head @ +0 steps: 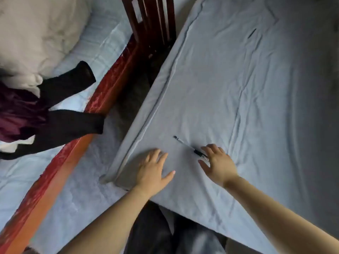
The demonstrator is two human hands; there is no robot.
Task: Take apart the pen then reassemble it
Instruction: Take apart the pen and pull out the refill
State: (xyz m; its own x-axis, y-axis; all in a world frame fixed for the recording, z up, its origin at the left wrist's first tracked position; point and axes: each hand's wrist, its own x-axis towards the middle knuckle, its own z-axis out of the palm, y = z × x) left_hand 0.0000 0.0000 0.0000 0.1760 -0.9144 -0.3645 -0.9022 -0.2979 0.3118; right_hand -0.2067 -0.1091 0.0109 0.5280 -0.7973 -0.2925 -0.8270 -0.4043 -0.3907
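Two bare forearms reach up from the bottom edge toward a bench covered with a wrinkled pale grey sheet. On that sheet the left hand lies flat, palm down, near the folded corner, its grip spread and holding nothing. To its right, the right hand hovers or rests with fingers spread, its grip open around the near end of the pen; whether the fingertips touch the pen is not clear. Between the two hands the pen lies whole on the sheet, slanting away to the upper left. Left of the bench, a dark wooden chair stands beside a bed with a pillow and dark clothes.
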